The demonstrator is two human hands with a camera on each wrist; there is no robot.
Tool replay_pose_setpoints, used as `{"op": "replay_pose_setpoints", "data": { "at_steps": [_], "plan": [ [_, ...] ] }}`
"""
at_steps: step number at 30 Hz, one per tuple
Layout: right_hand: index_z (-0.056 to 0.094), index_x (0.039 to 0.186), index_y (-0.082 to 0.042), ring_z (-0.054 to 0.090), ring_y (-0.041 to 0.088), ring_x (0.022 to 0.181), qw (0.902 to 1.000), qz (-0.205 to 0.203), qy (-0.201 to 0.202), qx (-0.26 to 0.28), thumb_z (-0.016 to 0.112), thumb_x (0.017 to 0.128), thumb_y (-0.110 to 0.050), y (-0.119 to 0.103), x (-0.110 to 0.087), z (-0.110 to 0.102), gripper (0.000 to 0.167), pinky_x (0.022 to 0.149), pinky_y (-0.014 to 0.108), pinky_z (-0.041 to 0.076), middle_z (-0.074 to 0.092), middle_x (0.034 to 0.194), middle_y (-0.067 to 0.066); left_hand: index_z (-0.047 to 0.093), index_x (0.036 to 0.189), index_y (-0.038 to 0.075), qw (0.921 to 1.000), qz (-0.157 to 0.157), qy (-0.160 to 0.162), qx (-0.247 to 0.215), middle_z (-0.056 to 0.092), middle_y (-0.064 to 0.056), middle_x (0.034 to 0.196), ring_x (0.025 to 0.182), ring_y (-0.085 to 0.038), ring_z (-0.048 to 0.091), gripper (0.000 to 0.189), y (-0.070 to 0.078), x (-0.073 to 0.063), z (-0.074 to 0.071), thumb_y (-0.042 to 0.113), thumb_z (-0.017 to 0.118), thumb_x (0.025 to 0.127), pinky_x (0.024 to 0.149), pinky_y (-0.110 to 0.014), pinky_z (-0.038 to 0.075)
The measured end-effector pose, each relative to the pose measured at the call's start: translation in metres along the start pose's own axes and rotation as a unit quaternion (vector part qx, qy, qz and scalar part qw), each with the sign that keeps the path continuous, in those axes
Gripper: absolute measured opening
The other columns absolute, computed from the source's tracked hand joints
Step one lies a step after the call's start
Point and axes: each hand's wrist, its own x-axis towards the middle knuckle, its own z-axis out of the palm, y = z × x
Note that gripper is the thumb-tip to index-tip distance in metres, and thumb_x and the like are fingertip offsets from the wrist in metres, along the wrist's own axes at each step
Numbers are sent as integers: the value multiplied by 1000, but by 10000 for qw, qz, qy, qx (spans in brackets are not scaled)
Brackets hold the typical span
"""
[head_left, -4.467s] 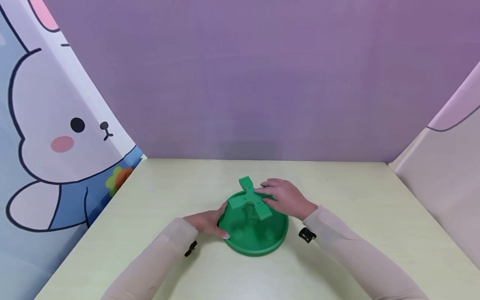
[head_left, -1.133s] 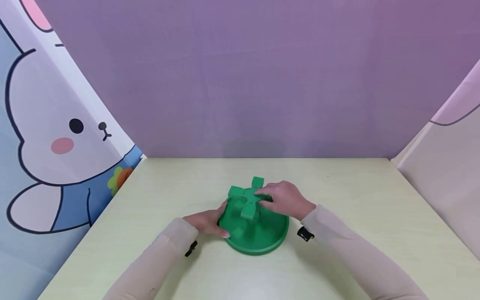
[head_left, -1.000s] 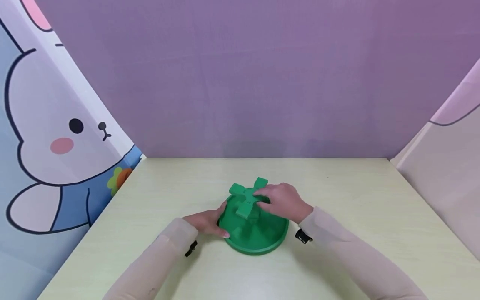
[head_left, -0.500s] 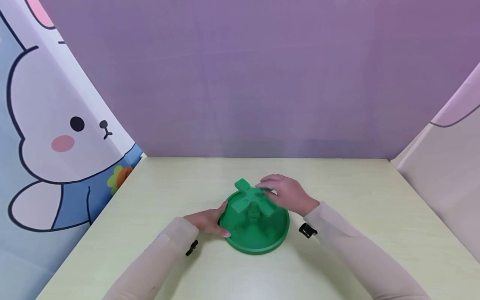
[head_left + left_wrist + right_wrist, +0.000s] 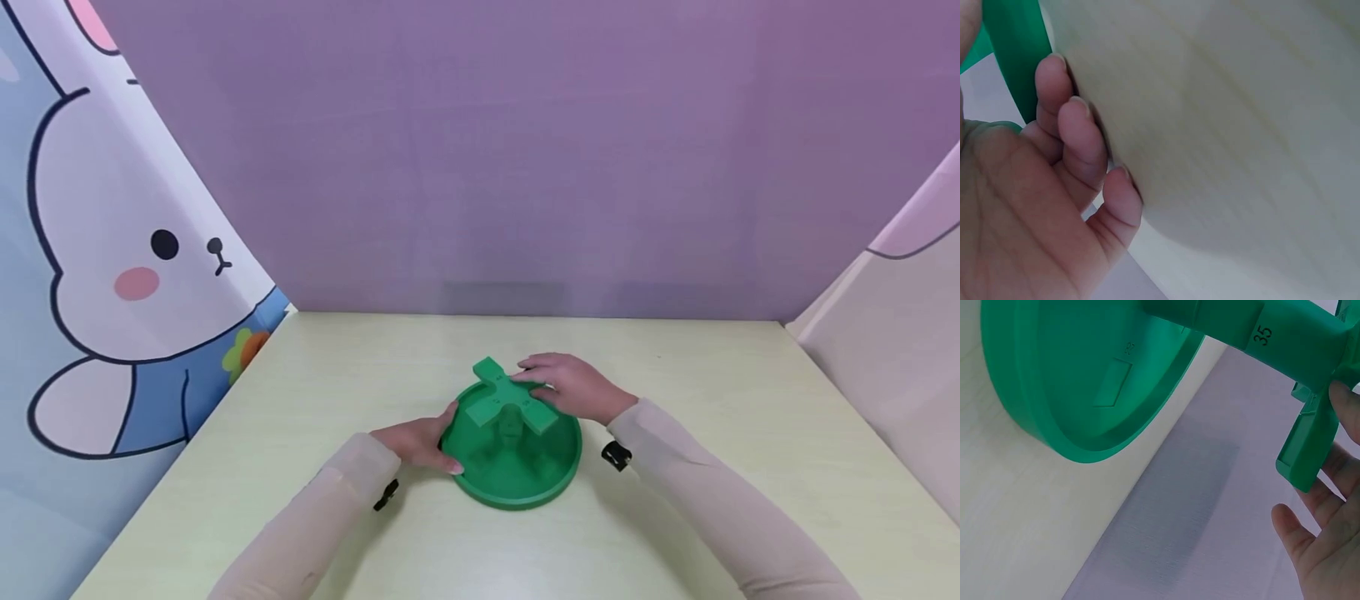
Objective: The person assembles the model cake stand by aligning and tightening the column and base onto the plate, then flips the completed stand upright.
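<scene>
On the table stands a green round base point(image 5: 517, 492) with a raised rim. A green post point(image 5: 1238, 328) marked 35 rises from its middle. On top of the post sits a green cross-shaped piece point(image 5: 507, 398) with flat arms. My left hand point(image 5: 420, 442) holds the base's left rim, thumb on the near side and fingers farther back; in the left wrist view its fingertips lie by the table surface. My right hand point(image 5: 573, 387) pinches the cross's right arm point(image 5: 1310, 440) between thumb and fingers. That hand hides part of this arm in the head view.
The pale wood-grain table point(image 5: 360, 367) extends around the base. A purple cloth wall point(image 5: 495, 167) closes off the back. A printed rabbit cloth point(image 5: 97, 250) hangs on the left, and a light cloth wall point(image 5: 900, 358) on the right. Black straps point(image 5: 617, 456) sit on both wrists.
The cross-shaped piece has turned clockwise, seen from above, since one second ago. My right hand has shifted its hold on the arms. My left hand and the base have stayed in place.
</scene>
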Motion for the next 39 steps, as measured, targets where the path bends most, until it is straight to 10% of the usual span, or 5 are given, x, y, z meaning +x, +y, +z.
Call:
{"op": "replay_pose_setpoints", "data": {
  "at_steps": [39],
  "plan": [
    [70,112,-2,63,19,88,9950,872,479,-66,72,86,-14,-28,-12,16,29,78,34,53,67,97,7,1,154,4,9987,-198,21,460,26,-16,154,140,-32,24,107,-5,-6,3,37,75,84,111,-47,25]
  ]
}}
